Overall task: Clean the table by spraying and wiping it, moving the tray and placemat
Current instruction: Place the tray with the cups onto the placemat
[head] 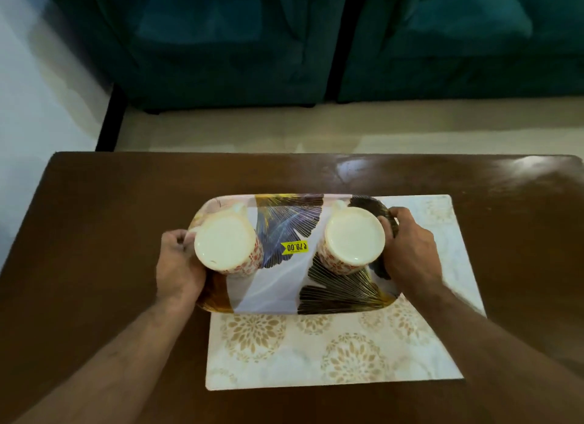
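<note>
We see a brown worktop (104, 208) carrying a pale floral placemat (335, 347). A patterned tray (278, 284) sits over the far left part of the placemat, its left end extending past the placemat edge above the bare worktop. Whether the tray rests on the placemat or is raised off it, we cannot tell.

Two cups stand upside down on the tray: the left cup (224, 245) and the right cup (354, 237). A yellow price sticker (295, 247) lies between them.

The left hand (178, 265) has its grip closed on the tray's left end. The right hand (410, 249) has its grip closed on the tray's right end, fingers (387, 226) curled over the rim beside the right cup.

A teal sofa (221, 44) stands beyond the worktop.
</note>
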